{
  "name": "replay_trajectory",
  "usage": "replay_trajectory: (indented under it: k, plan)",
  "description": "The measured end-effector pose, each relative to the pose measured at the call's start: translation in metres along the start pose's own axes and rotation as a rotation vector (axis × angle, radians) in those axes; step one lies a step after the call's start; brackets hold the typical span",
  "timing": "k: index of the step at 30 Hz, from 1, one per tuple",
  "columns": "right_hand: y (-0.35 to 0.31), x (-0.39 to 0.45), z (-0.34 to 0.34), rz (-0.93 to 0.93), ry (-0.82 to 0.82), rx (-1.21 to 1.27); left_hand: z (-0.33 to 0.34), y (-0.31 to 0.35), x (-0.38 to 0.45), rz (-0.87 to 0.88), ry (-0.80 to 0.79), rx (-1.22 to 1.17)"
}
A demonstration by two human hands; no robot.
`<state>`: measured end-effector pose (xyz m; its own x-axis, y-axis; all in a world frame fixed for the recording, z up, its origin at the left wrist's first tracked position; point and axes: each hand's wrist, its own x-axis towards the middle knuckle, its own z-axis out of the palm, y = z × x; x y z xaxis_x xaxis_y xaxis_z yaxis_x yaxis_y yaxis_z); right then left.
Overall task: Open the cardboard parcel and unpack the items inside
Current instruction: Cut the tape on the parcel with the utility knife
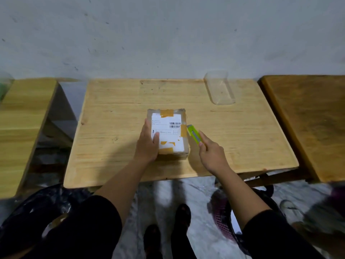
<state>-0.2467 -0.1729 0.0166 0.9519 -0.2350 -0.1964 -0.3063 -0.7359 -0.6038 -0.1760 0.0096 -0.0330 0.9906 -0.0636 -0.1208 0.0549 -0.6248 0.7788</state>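
The parcel (pixel 169 133) lies taped shut at the middle of our bench (pixel 115 109), nearer the front edge, with bare wood all round it. Our left hand (pixel 148 144) grips its left side, thumb on the label (pixel 167 130). Just right of it, our right hand (pixel 211 154) is closed on a green cutter (pixel 195 135), tip beside the parcel's right edge. A clear tray (pixel 219 88) sits well apart at the back.
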Motion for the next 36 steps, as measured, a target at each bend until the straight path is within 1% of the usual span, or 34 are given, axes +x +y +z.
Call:
replay_trajectory:
  k: [8, 14, 16, 22, 23, 25, 27, 29, 31, 33, 36]
  plan:
    - [-0.008, 0.002, -0.002, 0.053, -0.031, 0.004, 0.001, -0.001, 0.000, -0.008, -0.005, -0.025]
    - [-0.012, 0.010, -0.005, 0.097, -0.061, 0.097, 0.002, -0.002, -0.001, -0.016, -0.001, -0.050]
    - [-0.007, 0.007, -0.009, 0.103, -0.087, 0.128, 0.002, -0.001, -0.001, -0.031, 0.003, -0.061]
    - [0.009, -0.013, -0.018, 0.072, -0.187, 0.096, 0.003, 0.002, -0.003, -0.053, 0.001, -0.089]
    - [0.010, -0.016, -0.020, 0.051, -0.175, 0.066, 0.002, 0.001, -0.003, -0.055, -0.003, -0.092]
    - [0.010, -0.020, -0.026, -0.005, -0.098, -0.020, 0.001, 0.000, -0.002, -0.054, -0.018, -0.100]
    - [0.007, -0.021, -0.032, -0.097, -0.040, -0.127, -0.001, -0.002, -0.003, -0.058, -0.035, -0.122]
    - [0.001, -0.021, -0.034, -0.232, -0.100, -0.211, -0.003, -0.002, -0.004, -0.068, -0.046, -0.143]
    - [-0.007, -0.019, -0.028, -0.346, -0.226, -0.276, -0.005, -0.002, -0.005, -0.073, -0.050, -0.155]
    - [-0.012, -0.015, -0.021, -0.392, -0.296, -0.339, -0.006, -0.002, -0.005, -0.077, -0.052, -0.170]
    - [-0.016, -0.007, -0.016, -0.424, -0.340, -0.404, -0.006, -0.004, -0.006, -0.080, -0.043, -0.189]
